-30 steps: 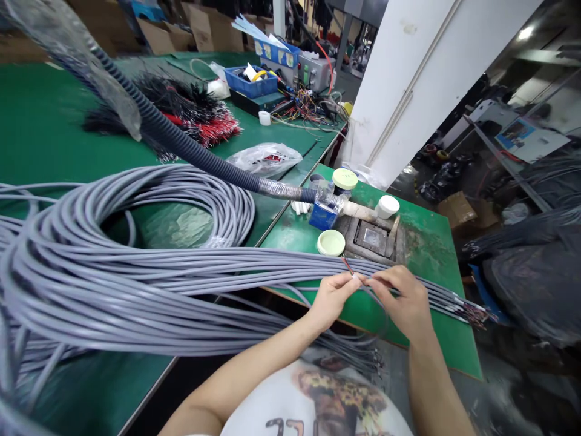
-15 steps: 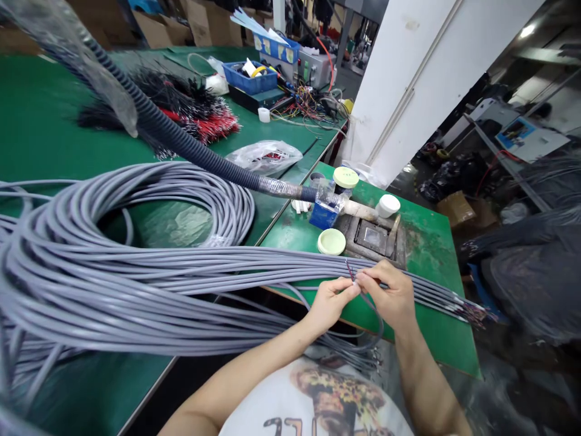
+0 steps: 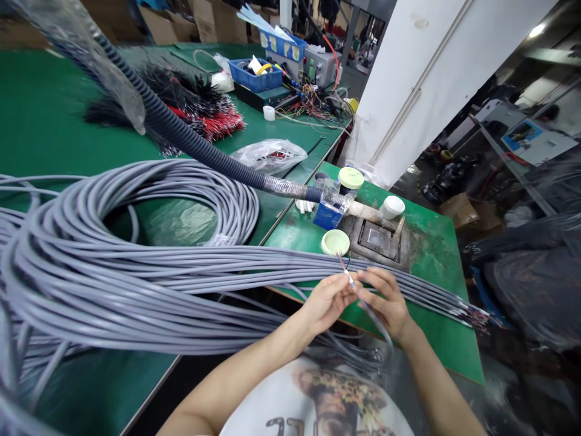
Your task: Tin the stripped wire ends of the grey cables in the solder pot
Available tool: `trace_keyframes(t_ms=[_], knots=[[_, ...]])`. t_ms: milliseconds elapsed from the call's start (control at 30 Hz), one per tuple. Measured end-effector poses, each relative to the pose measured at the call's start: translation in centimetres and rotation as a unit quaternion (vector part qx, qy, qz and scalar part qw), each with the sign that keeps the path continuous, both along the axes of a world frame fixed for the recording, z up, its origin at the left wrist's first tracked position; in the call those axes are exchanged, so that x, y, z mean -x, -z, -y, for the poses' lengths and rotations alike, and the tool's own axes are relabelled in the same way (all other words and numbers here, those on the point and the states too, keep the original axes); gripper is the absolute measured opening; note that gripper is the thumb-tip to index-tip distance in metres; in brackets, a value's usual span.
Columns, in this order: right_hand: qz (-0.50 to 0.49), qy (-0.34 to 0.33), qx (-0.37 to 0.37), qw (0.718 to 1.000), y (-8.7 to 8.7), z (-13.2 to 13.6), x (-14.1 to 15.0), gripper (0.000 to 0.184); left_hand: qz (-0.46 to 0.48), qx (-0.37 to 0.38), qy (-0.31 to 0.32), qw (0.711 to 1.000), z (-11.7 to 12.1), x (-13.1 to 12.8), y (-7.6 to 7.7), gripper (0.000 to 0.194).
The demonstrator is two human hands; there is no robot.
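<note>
Left hand: left hand (image 3: 329,301), fingers closed, pinching a single grey cable (image 3: 371,309) just below its stripped end.
Right hand: right hand (image 3: 387,303), fingers curled and closed on the same cable, just beside the left hand.
Cable end: thin coloured wires (image 3: 342,262) stick up and away from the body, between the hands and the desk's metal well.
Surface: green desk (image 3: 436,315) under and ahead of the hands, scuffed and stained.
Just ahead of hands: square metal well (image 3: 376,240), pale green lid (image 3: 334,242), white jar (image 3: 393,207), blue box (image 3: 327,216).
Left of hands: large grey cable bundle (image 3: 136,284) looping across the desk, its strands passing behind the hands, frayed ends out to the right.
Farther ahead: black corrugated conduit (image 3: 195,142), clear plastic bag (image 3: 270,155), black and red wire pile (image 3: 204,118), blue tray (image 3: 255,75), grey control box (image 3: 315,66), tangled coloured wires (image 3: 311,106).
Room: white pillar (image 3: 422,79) ahead-right, cardboard boxes (image 3: 184,21) far ahead, dark bagged material (image 3: 531,290) on the floor right of the desk.
</note>
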State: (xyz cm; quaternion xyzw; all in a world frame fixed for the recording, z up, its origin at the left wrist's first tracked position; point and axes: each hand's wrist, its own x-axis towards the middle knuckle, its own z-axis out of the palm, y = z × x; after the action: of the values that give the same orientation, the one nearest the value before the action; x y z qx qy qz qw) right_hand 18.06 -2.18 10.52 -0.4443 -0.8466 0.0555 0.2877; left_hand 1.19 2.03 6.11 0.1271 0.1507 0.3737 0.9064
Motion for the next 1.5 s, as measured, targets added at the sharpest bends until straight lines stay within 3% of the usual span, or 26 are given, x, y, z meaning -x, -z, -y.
trace_keyframes(t_ms=[133,200,267,333,400,467,767,933,1100,1167,1267,1333,1500], knots=[[-0.066,-0.029,-0.034,0.997,0.1,-0.6,1.1,0.031,-0.030,-0.046,-0.014,0.998,-0.2,0.5,-0.7,0.026],[-0.135,0.012,-0.036,0.990,-0.6,-1.3,1.2,0.028,-0.114,-0.103,-0.054,0.987,-0.1,1.3,-0.9,0.028],[-0.181,0.101,-0.024,0.978,-1.4,-2.3,1.1,0.025,-0.215,-0.200,-0.113,0.949,0.1,2.3,-1.0,0.027],[-0.197,0.186,-0.013,0.962,-2.1,-3.5,0.7,0.024,-0.284,-0.311,-0.173,0.890,0.4,3.3,-0.8,0.022],[-0.196,0.227,-0.012,0.954,-2.3,-4.8,0.4,0.025,-0.316,-0.396,-0.207,0.837,0.7,4.1,-0.2,0.019],[-0.186,0.236,-0.013,0.954,-2.3,-6.1,0.1,0.025,-0.337,-0.436,-0.226,0.804,0.8,4.5,0.7,0.019],[-0.108,0.187,0.014,0.976,-2.2,-10.3,0.4,0.023,-0.390,-0.492,-0.222,0.746,0.3,4.1,4.9,0.024],[-0.067,0.161,0.025,0.984,-1.9,-12.0,1.0,0.023,-0.400,-0.528,-0.219,0.717,0.2,4.2,5.3,0.026],[-0.043,0.130,0.042,0.990,-1.6,-13.2,1.8,0.022,-0.395,-0.514,-0.216,0.730,0.2,4.2,5.2,0.023],[-0.033,0.123,0.047,0.991,-1.5,-13.5,2.0,0.022,-0.405,-0.538,-0.225,0.704,0.1,4.1,5.2,0.023],[-0.024,0.117,0.052,0.991,-1.3,-14.0,2.4,0.022,-0.432,-0.598,-0.262,0.622,0.1,4.0,5.4,0.023],[-0.016,0.116,0.056,0.992,-1.1,-14.3,2.5,0.023,-0.443,-0.620,-0.282,0.583,0.0,3.9,5.6,0.022],[0.001,0.122,0.064,0.990,-0.8,-14.7,2.6,0.020,-0.449,-0.639,-0.289,0.554,0.0,3.9,5.7,0.020]])
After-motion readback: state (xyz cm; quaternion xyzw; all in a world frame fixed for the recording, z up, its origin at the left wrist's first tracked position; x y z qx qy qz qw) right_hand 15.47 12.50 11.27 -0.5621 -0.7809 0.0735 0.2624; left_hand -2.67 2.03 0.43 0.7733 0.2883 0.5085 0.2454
